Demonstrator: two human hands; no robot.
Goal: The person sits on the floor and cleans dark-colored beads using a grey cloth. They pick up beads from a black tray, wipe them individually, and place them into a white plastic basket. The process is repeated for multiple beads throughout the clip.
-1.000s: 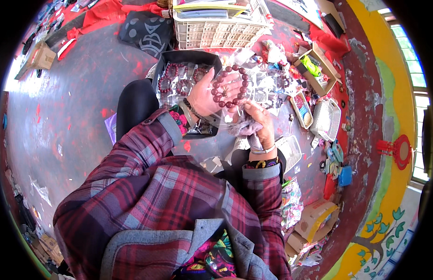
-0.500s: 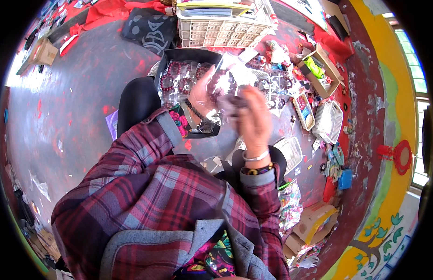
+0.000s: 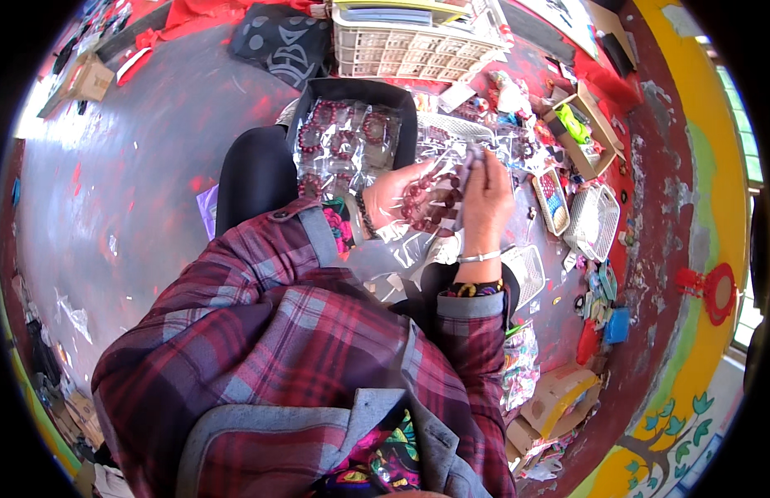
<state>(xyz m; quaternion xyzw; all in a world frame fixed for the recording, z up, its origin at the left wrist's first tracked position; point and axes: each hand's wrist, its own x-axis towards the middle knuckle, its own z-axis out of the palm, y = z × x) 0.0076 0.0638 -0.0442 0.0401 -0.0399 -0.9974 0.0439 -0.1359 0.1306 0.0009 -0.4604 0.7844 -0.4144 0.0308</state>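
- You are handling a dark-red bracelet (image 3: pixel 414 199), which is sitting just off the near right corner of the black box (image 3: pixel 407 124), apparently inside a clear bag (image 3: pixel 441 177).
- Its beads are looking round, hard and smooth, so you are probably dealing with something light, flexible as a loop, and apt to roll.
- The bag is shining and creasing, so it is likely being slippery; pinching its edge and supporting the beads from below is seeming the safest hold.
- Your left hand (image 3: pixel 395 197) is reaching past the box's near edge, palm facing up under the bracelet; its fingers are hiding behind the beads, so their grip is staying unclear.
- Your right hand (image 3: pixel 489 195) is standing farther right of the box, wrist nearly upright, thumb and fingers closing together on a greyish cloth (image 3: pixel 473 159) beside the bag.
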